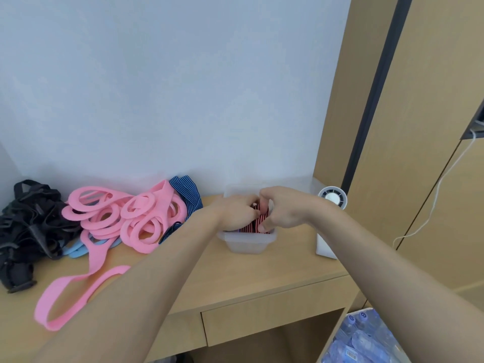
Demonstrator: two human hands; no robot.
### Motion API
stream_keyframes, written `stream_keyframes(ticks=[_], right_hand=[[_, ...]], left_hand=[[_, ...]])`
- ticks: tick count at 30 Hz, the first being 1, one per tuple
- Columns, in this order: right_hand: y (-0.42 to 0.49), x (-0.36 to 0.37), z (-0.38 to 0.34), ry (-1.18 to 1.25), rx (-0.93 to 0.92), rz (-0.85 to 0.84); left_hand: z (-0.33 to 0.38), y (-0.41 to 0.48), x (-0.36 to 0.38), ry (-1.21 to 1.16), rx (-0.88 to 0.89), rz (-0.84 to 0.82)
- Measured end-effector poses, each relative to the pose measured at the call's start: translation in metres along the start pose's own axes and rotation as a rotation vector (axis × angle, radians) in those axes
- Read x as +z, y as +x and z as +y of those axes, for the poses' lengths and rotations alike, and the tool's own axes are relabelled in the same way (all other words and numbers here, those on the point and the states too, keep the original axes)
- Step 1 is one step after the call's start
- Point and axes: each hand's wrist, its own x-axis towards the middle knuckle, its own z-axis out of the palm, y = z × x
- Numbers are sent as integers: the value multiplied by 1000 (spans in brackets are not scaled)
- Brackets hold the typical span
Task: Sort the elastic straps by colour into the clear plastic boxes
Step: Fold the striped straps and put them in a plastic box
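**Both hands at the box, the unsorted heaps well off to the left**

At the far left of the table (pixel 262 273) lies one heap of black straps (pixel 28 226). Next comes one heap of pink straps (pixel 136 216), too tangled to count, with one long pink loop trailing toward the front edge. A few light-blue straps (pixel 78 251) show under the pink ones, and some blue striped straps (pixel 190 195) lie at the wall.

The left hand (pixel 235 212) is the hand nearer those heaps. Its grip is closed, with fingers curled on the red-and-black striped straps (pixel 251 226). These straps sit inside the one clear plastic box (pixel 248 243), stripes running front to back.

The right hand (pixel 281 208) grips them too, fingers curled and thumb pressing down. One white fan (pixel 332 197) stands just beyond it.

Any next strap lies leftward, so the left hand would likely fetch it.
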Motion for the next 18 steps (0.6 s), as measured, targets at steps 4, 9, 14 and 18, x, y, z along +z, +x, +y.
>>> stream_keyframes(ticks=[4, 9, 14, 18], right_hand=[[4, -1, -7, -106, 40, 1], [-8, 1, 8, 47, 6, 10], [-19, 6, 26, 260, -33, 120], [-32, 4, 27, 253, -56, 215]], left_hand=[[1, 1, -1, -39, -5, -13], [0, 7, -7, -324, -52, -123], [-5, 6, -16, -590, -79, -30], [-14, -5, -14, -648, -37, 83]])
